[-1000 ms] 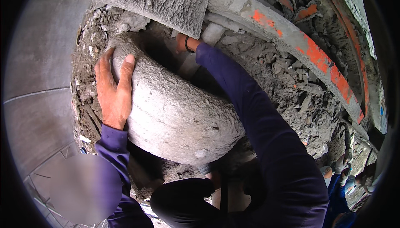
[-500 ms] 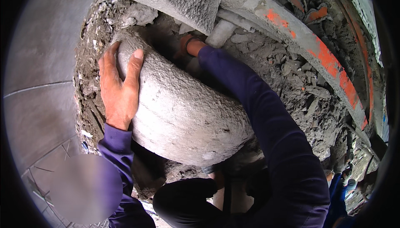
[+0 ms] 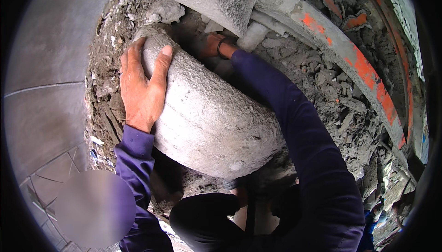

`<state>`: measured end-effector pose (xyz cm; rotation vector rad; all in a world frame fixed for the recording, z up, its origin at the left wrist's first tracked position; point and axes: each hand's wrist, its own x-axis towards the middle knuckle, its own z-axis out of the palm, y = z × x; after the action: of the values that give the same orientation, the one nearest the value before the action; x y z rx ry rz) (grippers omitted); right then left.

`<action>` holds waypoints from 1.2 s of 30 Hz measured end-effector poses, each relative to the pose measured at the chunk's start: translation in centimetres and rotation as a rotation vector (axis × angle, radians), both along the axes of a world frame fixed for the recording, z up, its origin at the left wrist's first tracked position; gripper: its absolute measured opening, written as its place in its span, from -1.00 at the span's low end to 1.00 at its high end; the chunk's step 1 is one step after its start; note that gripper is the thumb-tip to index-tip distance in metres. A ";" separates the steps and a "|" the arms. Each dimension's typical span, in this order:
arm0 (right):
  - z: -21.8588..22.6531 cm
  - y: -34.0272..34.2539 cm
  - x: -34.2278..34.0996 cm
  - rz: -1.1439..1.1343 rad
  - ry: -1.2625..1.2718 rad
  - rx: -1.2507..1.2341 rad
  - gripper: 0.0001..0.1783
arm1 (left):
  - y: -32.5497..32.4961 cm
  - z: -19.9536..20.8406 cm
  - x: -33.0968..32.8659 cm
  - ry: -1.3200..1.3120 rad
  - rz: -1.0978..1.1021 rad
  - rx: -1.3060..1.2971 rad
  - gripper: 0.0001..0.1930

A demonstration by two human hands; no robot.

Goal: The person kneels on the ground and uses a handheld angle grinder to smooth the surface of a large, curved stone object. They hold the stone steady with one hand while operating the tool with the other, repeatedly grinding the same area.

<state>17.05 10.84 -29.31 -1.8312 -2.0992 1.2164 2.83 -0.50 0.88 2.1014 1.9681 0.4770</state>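
A big rounded grey piece [image 3: 216,118], rough and crusted like concrete or clay, slopes across the middle in front of me. My left hand [image 3: 145,84] lies over its upper left end, thumb and fingers spread apart and pressed on the surface. My right hand [image 3: 214,44] reaches around the far side, into a dark hollow behind the piece. Its wrist wears a thin dark band. Shadow and blur hide the fingers of that hand, so what they touch cannot be made out. Both arms have dark purple sleeves.
A heavy grey block [image 3: 216,3] overhangs the far side. To the right, a curved grey rim [image 3: 363,67] with orange patches borders loose rubble [image 3: 327,81]. Smooth grey floor [image 3: 46,44] stretches along the left. Part of another person in blue [image 3: 369,229] shows at the lower right.
The whole view has shifted slightly, so the piece and both hands appear a little further right. A bit more of my right hand shows. My left hand keeps its place on the piece.
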 end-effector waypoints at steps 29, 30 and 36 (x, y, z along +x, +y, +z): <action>12.0 -9.0 3.7 -0.120 0.041 0.569 0.05 | -0.4 -0.1 -0.9 0.036 0.067 -0.039 -0.12; 12.6 -9.7 3.8 -0.098 0.024 0.534 0.01 | -0.3 0.0 -1.0 0.043 0.074 -0.040 -0.12; 11.5 -11.9 5.8 -0.004 -0.066 0.844 -0.21 | -0.3 0.2 -1.3 0.053 0.088 -0.066 -0.12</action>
<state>22.86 -1.05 -17.79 -1.4585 -2.1356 0.1681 1.57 -0.82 1.10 2.0146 2.0834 0.3704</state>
